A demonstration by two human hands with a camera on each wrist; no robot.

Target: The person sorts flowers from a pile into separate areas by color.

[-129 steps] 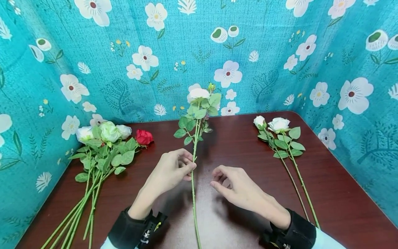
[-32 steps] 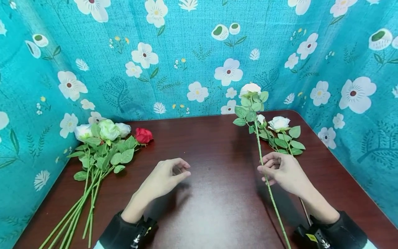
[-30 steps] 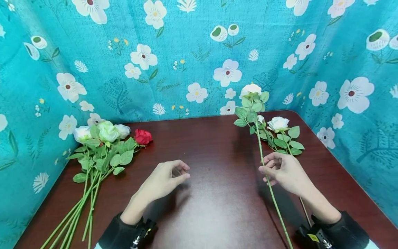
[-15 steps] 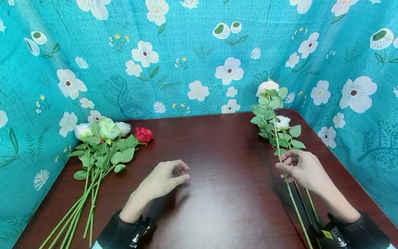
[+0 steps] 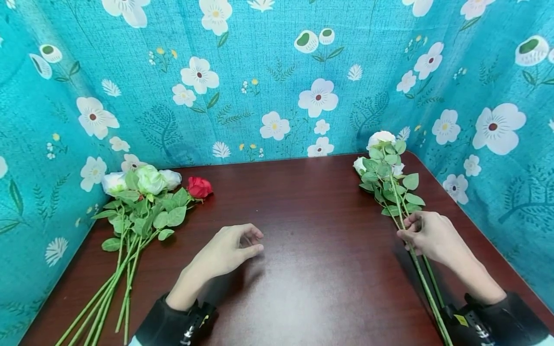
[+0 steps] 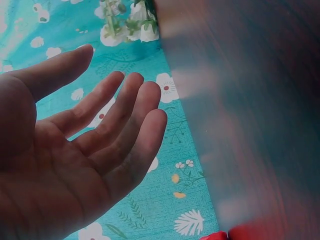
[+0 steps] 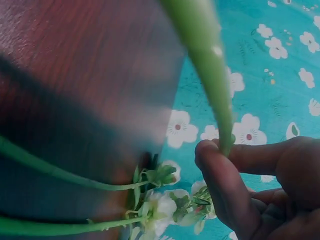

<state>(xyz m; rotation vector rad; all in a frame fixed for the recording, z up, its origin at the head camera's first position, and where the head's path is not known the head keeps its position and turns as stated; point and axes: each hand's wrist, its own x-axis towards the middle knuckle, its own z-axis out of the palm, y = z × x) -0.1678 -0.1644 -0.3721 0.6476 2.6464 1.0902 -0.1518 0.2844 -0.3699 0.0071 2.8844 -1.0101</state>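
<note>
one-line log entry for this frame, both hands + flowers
left hand: open, empty, above table | right hand: pinching white rose stem over right-side white roses | left pile: white roses plus red rose

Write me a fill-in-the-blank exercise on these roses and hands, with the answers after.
1. The right hand pinches the ____ of a white rose.
2. The left hand holds ____.
3. The bunch of roses on the left includes one ____ rose.
4. The table is dark ____.

Missing words: stem; nothing; red; brown
</note>
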